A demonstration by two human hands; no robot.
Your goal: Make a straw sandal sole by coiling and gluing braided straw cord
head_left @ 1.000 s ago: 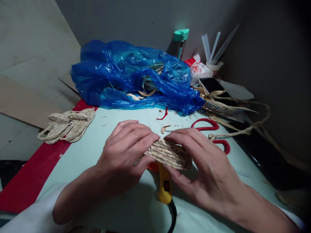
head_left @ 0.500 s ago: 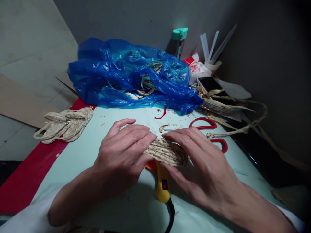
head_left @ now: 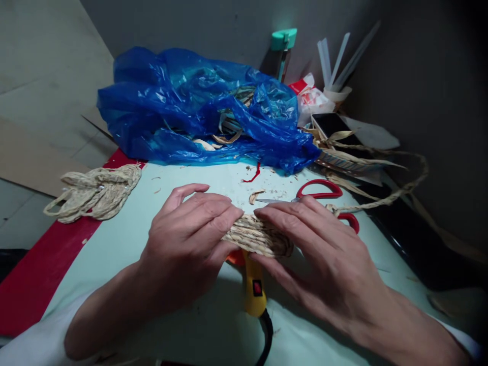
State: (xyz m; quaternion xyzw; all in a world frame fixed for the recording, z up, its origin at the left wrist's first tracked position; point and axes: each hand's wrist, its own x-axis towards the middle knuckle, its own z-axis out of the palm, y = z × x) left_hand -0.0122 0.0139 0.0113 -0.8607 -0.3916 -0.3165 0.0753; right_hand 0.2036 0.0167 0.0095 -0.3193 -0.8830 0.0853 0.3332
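A flat coil of braided straw sits between both hands at the middle of the pale green table. My left hand grips its left side, fingers curled over the top and thumb beneath. My right hand clamps the right side the same way. Under the coil lies a yellow glue gun with a red switch and a black cord. A braided straw tail runs off to the right from the coil.
Red-handled scissors lie just behind my right hand. A blue plastic bag with straw strips fills the back. A bundle of braided straw rests at the left edge. A teal-capped bottle, glue sticks and a dark phone stand at the back right.
Both hands keep their grip on the straw coil; they and the coil sit slightly lower to the table. The view has shifted a little.
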